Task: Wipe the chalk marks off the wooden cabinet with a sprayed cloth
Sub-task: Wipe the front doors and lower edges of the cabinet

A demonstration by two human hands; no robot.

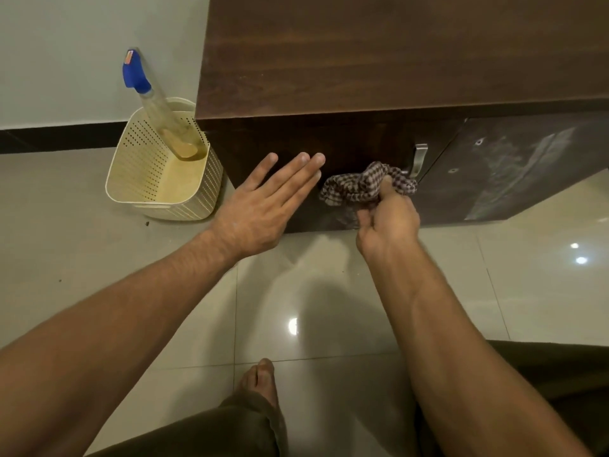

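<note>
Chalk smears (349, 216) linger low on the dark wooden cabinet door (362, 143); the right hand (389, 222) bunches a brown checked cloth (365, 184) against them, while the left hand (260, 209), fingers spread flat, probably steadies the panel.

Your cloth (365, 185) shows a brown-and-cream check against the dark brown wood-grain cabinet (379, 61). At three o'clock from it, whitish chalk smears (524, 159) streak the door. At ten o'clock, a cream perforated basket (158, 166) holds a clear bottle (164, 117) with a blue sprayer.
</note>
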